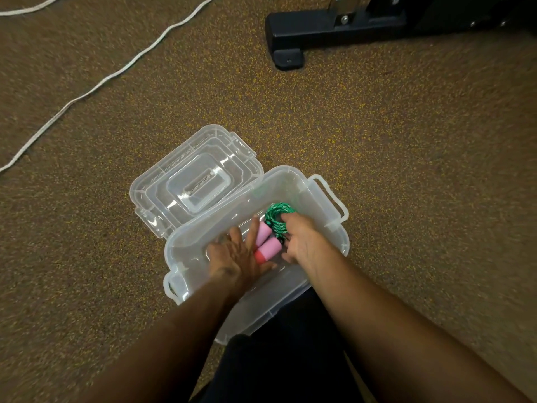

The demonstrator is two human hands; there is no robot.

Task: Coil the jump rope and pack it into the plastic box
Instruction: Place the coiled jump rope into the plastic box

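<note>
While both hands are reaching into the clear plastic box [319, 196] on the floor, the right hand [302, 242] is gripping the coiled green jump rope [279, 218] with pink handles; the left hand [235, 254] is lying flat, fingers spread.

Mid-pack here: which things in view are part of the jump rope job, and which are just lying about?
Job:
- green coiled rope
- pink handles
- plastic box
- box lid
- left hand, right hand, both in the box

Lying about:
- white cord
- black equipment base
</note>
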